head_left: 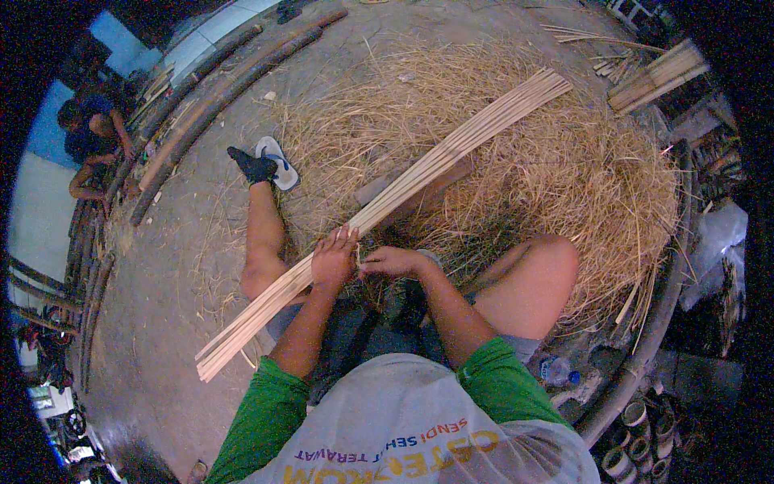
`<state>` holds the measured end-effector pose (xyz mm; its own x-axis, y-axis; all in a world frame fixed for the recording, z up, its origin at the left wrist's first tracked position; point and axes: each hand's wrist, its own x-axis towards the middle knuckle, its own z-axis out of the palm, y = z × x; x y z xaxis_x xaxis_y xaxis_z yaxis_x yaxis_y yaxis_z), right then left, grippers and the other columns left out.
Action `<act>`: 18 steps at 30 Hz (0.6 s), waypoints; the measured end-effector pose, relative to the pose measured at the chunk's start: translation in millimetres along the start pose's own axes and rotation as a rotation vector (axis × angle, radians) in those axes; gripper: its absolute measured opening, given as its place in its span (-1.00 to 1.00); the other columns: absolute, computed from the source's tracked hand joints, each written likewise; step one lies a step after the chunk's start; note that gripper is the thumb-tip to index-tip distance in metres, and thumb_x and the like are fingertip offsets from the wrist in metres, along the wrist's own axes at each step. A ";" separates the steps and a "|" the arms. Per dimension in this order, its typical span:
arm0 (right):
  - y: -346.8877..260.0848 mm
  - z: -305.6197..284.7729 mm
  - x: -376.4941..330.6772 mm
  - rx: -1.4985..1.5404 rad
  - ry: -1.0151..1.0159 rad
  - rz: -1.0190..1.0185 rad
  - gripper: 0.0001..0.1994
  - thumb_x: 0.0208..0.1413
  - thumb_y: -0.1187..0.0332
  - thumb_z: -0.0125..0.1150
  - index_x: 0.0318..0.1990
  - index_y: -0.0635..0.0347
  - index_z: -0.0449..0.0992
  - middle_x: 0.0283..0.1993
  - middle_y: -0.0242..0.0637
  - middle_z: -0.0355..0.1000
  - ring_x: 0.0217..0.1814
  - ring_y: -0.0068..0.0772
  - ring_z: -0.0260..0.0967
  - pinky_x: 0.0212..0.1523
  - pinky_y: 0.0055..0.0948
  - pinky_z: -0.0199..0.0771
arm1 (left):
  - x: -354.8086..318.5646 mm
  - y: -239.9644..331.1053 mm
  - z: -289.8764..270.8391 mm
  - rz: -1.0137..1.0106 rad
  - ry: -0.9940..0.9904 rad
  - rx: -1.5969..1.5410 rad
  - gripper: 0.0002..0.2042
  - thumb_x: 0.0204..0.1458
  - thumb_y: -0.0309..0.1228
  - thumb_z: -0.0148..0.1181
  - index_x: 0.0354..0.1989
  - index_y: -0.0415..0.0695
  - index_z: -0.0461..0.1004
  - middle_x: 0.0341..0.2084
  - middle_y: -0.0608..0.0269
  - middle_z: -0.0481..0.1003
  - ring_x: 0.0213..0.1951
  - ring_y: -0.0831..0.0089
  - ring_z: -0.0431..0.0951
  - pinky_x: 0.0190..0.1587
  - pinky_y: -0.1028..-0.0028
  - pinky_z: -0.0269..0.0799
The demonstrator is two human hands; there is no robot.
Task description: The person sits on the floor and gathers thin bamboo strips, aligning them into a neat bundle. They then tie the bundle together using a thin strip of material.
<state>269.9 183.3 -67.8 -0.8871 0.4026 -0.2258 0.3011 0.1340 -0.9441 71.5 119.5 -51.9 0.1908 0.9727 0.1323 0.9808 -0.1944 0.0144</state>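
A long bundle of pale split bamboo strips runs slantwise across my lap, from the lower left to the far right. My left hand is wrapped over its middle, fingers closed on the strips. Right beside it, my right hand has its fingers pinched together at the bundle's near side. A small pale piece shows between the two hands, too little of it to name. Under the bundle, beyond my hands, lies a wooden block, partly covered.
Straw-like shavings cover the ground ahead and right. Dark poles lie at left, where another person crouches. A sandal is by my left foot. A curved pole, a plastic bottle and cut bamboo tubes are at right.
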 end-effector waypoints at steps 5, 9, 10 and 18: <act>-26.0 -6.5 -5.4 0.372 0.439 0.030 -0.68 0.36 0.15 0.04 -0.11 0.23 0.56 -0.31 -0.28 0.55 -0.22 -0.40 0.47 -0.15 -0.22 0.47 | 0.9 -2.2 0.9 0.038 0.013 0.060 -0.51 0.13 -0.28 0.12 0.29 0.16 0.37 0.30 0.30 0.37 0.27 0.25 0.39 0.23 0.17 0.34; -31.4 -0.7 7.1 -0.099 0.952 0.012 -0.72 0.36 0.21 -0.03 -0.17 0.24 0.49 -0.29 -0.06 0.53 -0.20 -0.02 0.52 -0.21 -0.03 0.46 | -1.7 -3.5 6.4 0.042 0.020 0.044 -0.49 0.10 -0.32 0.12 0.30 0.13 0.37 0.30 0.22 0.35 0.27 0.21 0.40 0.23 0.15 0.33; -26.4 1.8 9.4 -0.134 0.997 0.100 -0.74 0.35 0.23 -0.03 -0.19 0.24 0.47 -0.27 0.01 0.53 -0.18 0.09 0.52 -0.19 0.01 0.47 | -2.2 -4.4 9.1 0.045 0.077 -0.010 -0.51 0.07 -0.33 0.12 0.25 0.11 0.40 0.24 0.18 0.41 0.21 0.20 0.44 0.20 0.15 0.36; 1.4 -5.9 -13.9 -0.233 0.066 0.360 -0.65 0.24 0.14 0.17 -0.08 0.29 0.57 -0.13 0.04 0.55 -0.21 -0.01 0.49 -0.06 -0.10 0.48 | 11.4 9.9 37.0 -0.145 -0.103 -0.214 -0.73 -0.03 -0.33 0.07 -0.17 -0.10 0.57 -0.39 0.08 0.60 -0.33 0.16 0.61 -0.26 0.11 0.52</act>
<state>284.7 183.3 -64.5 -0.6887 0.5173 -0.5081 0.6651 0.1718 -0.7267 84.8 133.4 -86.9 0.0626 0.9980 0.0119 0.9697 -0.0637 0.2358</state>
